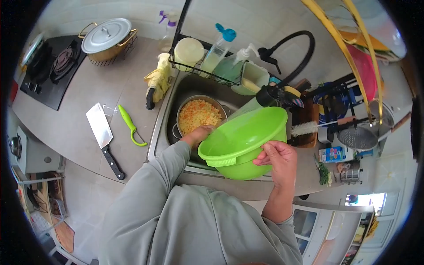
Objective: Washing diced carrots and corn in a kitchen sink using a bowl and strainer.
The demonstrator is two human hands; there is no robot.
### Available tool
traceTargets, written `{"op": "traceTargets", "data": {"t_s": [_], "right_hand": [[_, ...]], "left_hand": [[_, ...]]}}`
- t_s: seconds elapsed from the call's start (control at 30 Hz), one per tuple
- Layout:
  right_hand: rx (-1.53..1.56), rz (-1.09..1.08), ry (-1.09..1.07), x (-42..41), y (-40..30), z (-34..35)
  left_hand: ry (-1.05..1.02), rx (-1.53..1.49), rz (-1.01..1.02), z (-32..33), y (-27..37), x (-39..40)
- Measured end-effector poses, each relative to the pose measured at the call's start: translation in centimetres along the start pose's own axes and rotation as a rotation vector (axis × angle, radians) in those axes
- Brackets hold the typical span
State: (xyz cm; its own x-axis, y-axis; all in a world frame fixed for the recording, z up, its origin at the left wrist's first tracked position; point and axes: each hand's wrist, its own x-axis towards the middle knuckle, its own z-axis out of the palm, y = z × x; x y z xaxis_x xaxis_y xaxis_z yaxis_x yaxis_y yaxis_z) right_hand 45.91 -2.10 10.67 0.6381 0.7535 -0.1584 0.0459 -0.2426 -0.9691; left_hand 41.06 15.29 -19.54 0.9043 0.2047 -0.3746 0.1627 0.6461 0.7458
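A green plastic basin (pixel 245 139) is tilted over the right side of the sink (pixel 159 132), under a stream of water from the black faucet head (pixel 266 95). My right hand (pixel 280 159) grips its near right rim. My left hand (pixel 200 134) is at the basin's left edge, beside a metal pot (pixel 178 117); its fingertips are partly hidden, so its hold cannot be told. The pot stands in the sink, filled with finely chopped orange and pale yellow food (pixel 198 114). Left of the sink, a cleaver (pixel 101 124) and a green peeler (pixel 127 119) lie on the counter.
A black wire caddy (pixel 205 75) with bottles and containers hangs behind the sink. A lidded pot (pixel 106 38) stands on a wire rack near the black stove (pixel 49 69). A yellow cloth (pixel 160 79) lies left of the sink. At right are a bottle brush (pixel 304 128) and a perforated skimmer (pixel 357 138).
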Motion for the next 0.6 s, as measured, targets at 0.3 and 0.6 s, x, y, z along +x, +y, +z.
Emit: {"op": "traceTargets", "data": {"t_s": [0.3,0.6], "right_hand": [[0.206,-0.023,0.453,-4.2,4.7,-7.5],[0.713,0.093,0.643,-8.0,14.2,-13.6]], "left_hand": [[0.094,-0.184,0.049,4.1,3.0,-5.3],[0.083,-0.023,0.141,9.2,6.6,-8.9]]}}
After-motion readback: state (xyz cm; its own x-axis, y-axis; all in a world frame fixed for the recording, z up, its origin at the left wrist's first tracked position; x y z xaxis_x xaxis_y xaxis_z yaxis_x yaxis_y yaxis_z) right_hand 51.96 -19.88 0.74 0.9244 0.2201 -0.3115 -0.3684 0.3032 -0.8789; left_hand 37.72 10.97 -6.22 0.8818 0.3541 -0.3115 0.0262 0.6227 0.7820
